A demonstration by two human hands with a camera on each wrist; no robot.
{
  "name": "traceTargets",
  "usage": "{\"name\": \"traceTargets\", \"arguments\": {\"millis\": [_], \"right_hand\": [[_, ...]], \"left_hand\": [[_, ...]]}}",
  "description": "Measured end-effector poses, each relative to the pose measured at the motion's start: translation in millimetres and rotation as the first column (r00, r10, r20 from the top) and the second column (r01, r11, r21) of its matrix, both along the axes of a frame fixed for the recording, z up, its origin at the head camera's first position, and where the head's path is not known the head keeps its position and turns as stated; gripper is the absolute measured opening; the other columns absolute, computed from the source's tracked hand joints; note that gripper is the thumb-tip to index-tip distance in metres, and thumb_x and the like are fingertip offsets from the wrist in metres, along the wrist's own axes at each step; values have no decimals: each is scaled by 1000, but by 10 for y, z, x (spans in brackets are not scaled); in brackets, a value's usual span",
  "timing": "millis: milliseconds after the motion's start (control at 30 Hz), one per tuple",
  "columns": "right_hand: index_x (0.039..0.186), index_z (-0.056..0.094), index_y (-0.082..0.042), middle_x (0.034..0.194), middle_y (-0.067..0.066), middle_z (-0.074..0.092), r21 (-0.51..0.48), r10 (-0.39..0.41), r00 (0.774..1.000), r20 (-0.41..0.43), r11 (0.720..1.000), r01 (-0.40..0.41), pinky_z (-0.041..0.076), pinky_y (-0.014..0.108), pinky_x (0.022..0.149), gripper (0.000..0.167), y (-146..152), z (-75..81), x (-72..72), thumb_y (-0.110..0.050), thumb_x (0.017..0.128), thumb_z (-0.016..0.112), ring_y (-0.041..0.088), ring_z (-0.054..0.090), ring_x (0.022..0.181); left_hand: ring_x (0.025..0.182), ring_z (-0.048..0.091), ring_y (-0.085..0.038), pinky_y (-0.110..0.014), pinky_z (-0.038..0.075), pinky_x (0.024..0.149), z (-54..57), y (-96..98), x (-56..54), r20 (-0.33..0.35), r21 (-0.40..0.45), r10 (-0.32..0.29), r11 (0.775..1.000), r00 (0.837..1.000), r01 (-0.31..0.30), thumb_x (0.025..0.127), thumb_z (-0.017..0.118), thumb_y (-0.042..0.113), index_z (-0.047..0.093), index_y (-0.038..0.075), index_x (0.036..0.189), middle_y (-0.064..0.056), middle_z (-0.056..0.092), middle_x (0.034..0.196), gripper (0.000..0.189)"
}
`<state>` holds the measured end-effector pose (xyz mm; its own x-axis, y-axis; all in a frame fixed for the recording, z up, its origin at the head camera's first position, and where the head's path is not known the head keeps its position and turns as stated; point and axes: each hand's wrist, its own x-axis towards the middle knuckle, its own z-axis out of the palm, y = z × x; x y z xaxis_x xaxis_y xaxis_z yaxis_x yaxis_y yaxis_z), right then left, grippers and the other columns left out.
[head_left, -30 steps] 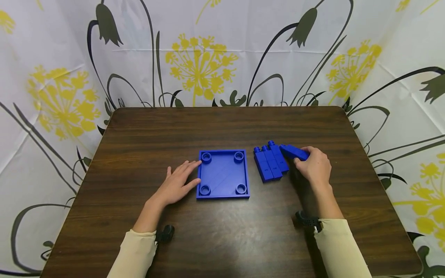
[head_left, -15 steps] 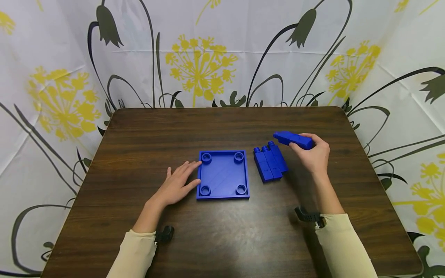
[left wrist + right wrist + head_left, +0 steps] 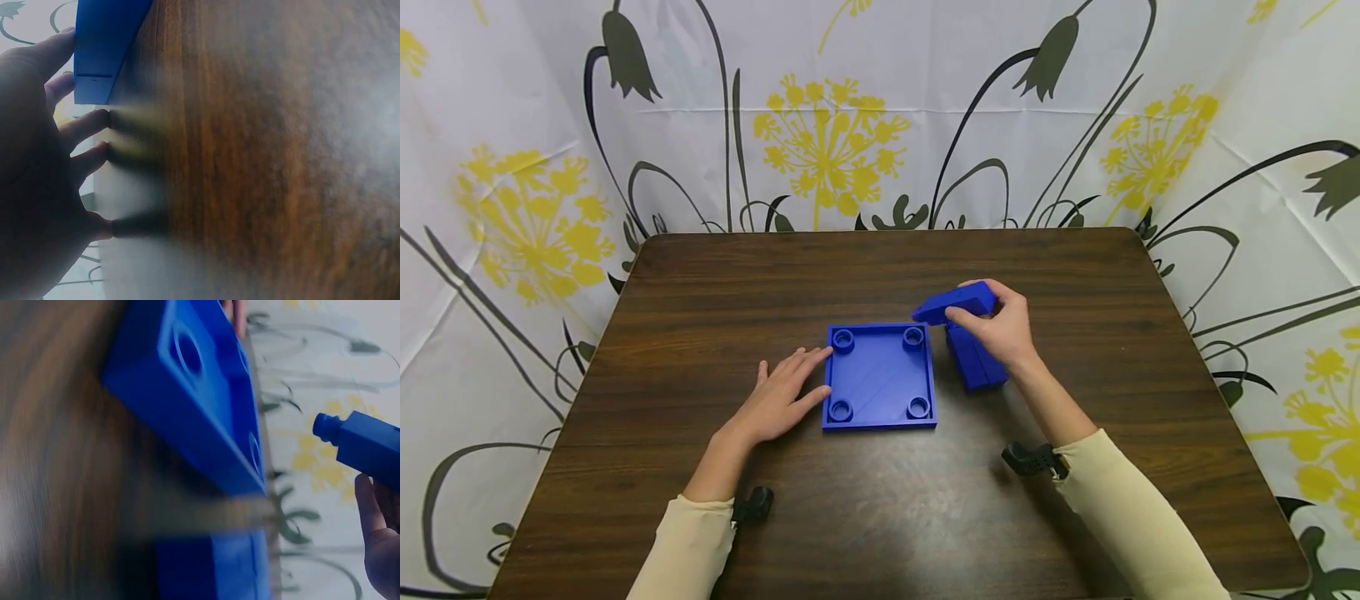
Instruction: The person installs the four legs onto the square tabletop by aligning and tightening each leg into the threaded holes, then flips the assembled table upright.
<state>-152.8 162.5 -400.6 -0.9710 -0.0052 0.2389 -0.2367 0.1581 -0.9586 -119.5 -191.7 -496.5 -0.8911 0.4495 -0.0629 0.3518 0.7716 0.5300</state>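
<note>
A square blue tabletop piece [image 3: 880, 375] lies with its raised rim up and a round socket in each corner. My left hand [image 3: 782, 396] has its fingers spread, thumb and fingertips against the piece's left edge; the left wrist view shows other fingertips down on the wood. My right hand [image 3: 1003, 325] pinches a blue peg-ended leg [image 3: 958, 302] between thumb and fingers, held tilted above the far right corner. In the right wrist view the threaded-looking round peg of the leg [image 3: 369, 447] points toward the blue piece. Beneath the right hand lie more blue legs [image 3: 973, 358], partly hidden.
The brown wooden table [image 3: 880, 508] ends at a far edge against a white curtain [image 3: 880, 50] with yellow and grey flowers. Black wrist cameras sit on both arms, the left camera [image 3: 754, 506] close over the wood.
My right hand has lifted the leg off the table beside the other legs and carried it left to the square piece's far right corner. The left hand stays put.
</note>
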Motion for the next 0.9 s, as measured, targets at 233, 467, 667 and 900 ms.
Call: {"name": "traceTargets", "arguments": {"millis": [233, 467, 667, 900], "right_hand": [[111, 64, 14, 98, 11, 70, -139, 147, 987, 65, 981, -137, 52, 25, 73, 34, -484, -143, -34, 3, 81, 75, 10, 64, 80], [116, 60, 14, 112, 30, 64, -115, 193, 981, 30, 975, -189, 53, 43, 86, 36, -832, -236, -144, 4, 83, 73, 21, 66, 91], [117, 59, 13, 118, 29, 62, -64, 214, 977, -2, 975, -213, 50, 47, 92, 35, -977, -271, -246, 4, 85, 71, 31, 65, 103], [119, 57, 14, 116, 26, 63, -23, 263, 965, 13, 965, -262, 51, 40, 92, 38, -1082, -330, -316, 1, 86, 71, 31, 65, 105]], "left_hand": [[147, 18, -32, -76, 0, 103, -2, -17, 12, 3, -8, 3, 1000, 1000, -3, 100, 47, 53, 26, 32, 156, -7, 31, 157, 63], [147, 17, -33, -76, 0, 103, 10, -13, 5, 14, -11, 8, 1000, 1000, -8, 100, 47, 52, 25, 32, 156, -8, 31, 158, 63], [147, 18, -34, -76, 0, 102, 21, 4, -6, 22, -4, 1, 1000, 1000, 0, 100, 47, 52, 26, 31, 156, -8, 32, 157, 63], [147, 17, -34, -77, 0, 102, 14, -6, -2, 23, -1, 6, 1000, 1000, -6, 100, 48, 52, 26, 31, 156, -8, 32, 157, 63]]}}
